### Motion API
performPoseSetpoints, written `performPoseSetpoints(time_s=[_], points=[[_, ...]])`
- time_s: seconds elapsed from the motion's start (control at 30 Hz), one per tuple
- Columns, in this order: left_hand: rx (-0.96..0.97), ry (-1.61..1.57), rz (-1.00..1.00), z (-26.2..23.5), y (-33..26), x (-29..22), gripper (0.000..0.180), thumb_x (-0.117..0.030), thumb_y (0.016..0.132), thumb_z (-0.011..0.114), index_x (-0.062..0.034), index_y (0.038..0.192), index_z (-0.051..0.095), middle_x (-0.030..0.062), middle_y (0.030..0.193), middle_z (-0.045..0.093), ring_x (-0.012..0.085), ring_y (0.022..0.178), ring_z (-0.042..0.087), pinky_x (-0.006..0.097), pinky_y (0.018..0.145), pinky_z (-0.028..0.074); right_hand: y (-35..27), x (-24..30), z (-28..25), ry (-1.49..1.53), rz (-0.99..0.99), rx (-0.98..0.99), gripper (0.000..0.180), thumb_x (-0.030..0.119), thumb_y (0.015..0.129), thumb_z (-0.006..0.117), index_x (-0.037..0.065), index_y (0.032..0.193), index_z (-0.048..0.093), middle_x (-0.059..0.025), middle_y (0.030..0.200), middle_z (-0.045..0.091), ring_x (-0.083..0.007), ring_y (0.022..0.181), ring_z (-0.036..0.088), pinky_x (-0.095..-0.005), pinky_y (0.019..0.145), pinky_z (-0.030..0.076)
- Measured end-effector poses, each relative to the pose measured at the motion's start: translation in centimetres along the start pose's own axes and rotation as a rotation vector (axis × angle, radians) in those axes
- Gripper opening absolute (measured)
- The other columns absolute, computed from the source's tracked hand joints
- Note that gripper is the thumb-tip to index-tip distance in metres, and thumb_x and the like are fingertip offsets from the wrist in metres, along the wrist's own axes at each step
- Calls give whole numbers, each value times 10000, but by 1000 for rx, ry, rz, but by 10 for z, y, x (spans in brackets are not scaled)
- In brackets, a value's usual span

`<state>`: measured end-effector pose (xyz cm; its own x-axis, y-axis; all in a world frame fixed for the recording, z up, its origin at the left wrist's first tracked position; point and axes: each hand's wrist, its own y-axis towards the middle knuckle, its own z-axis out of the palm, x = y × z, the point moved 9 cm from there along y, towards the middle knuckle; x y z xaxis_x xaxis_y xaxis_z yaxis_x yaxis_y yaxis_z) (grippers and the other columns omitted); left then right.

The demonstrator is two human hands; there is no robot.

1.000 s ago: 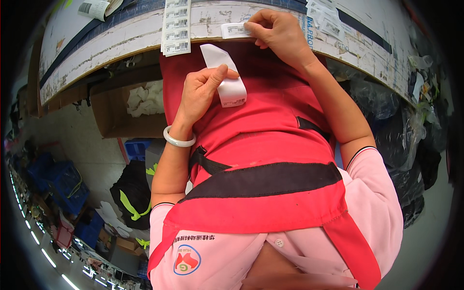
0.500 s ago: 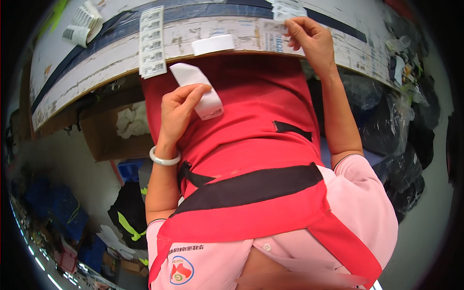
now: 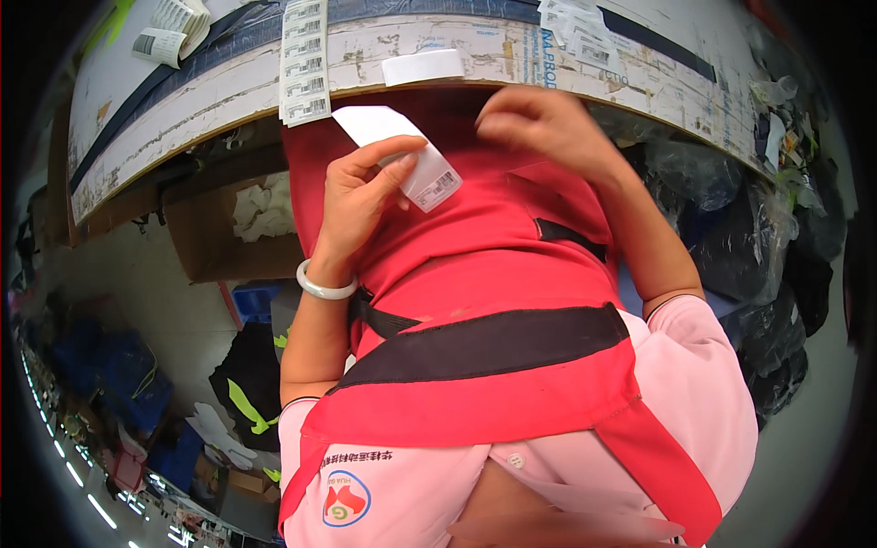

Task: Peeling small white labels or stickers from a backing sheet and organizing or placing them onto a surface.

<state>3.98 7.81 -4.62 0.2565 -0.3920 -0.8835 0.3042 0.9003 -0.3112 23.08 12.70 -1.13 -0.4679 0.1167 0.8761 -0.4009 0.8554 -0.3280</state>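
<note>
My left hand pinches a white label strip between thumb and fingers, above my red apron. A small barcode print shows at the strip's lower right end; its other end reaches up toward the table edge. To the right of it, my right hand hangs over the apron just off the table edge, its fingertips smeared by motion. Whether anything sits between those fingers cannot be made out. On the table, nearest my left hand, lies a long sheet of barcode labels, its lower end hanging over the edge.
A blank white strip lies at the table's front edge. Loose labels lie at the right, and a curled label roll at the far left. An open cardboard box stands below; plastic-wrapped bundles are at the right.
My right hand has left the loose labels at the table's right and come left and nearer, toward my left hand. The held strip has turned, so its barcode end shows more fully.
</note>
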Motion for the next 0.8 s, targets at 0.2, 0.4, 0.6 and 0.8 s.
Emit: performPoseSetpoints(time_s=[0.2, 0.4, 0.6, 0.8], points=[[-40, -2, 25, -7, -2, 0, 225, -86, 913, 625, 23, 1105, 667, 48, 943, 673, 70, 758, 596, 196, 665, 485, 1, -9, 76, 374, 165, 278, 177, 181, 894, 662, 4, 888, 657, 18, 737, 600, -38, 666, 532, -192, 613, 442], [-20, 59, 13, -12, -5, 14, 169, -98, 882, 674, 29, 989, 710, 7, 768, 658, 42, 622, 559, 185, 551, 456, 9, -8, 77, 352, 144, 189, 154, 164, 904, 652, 10, 914, 651, 19, 755, 600, -40, 695, 547, -188, 624, 445], [13, 84, -17, -12, -6, 24, 199, -146, 909, 654, 45, 939, 704, 23, 782, 662, 55, 626, 563, 199, 562, 471, 18, 18, 51, 154, -204, -12, 121, 110, 880, 652, -4, 919, 669, -23, 811, 655, -85, 761, 596, -218, 699, 490], [38, 64, -31, -9, -5, 27, 603, -475, 997, 416, 58, 948, 694, 87, 837, 677, 121, 761, 625, 244, 707, 504, 48, 8, 3, 241, -13, -163, 157, 156, 904, 646, 10, 959, 662, -7, 765, 626, -53, 629, 570, -186, 544, 470]])
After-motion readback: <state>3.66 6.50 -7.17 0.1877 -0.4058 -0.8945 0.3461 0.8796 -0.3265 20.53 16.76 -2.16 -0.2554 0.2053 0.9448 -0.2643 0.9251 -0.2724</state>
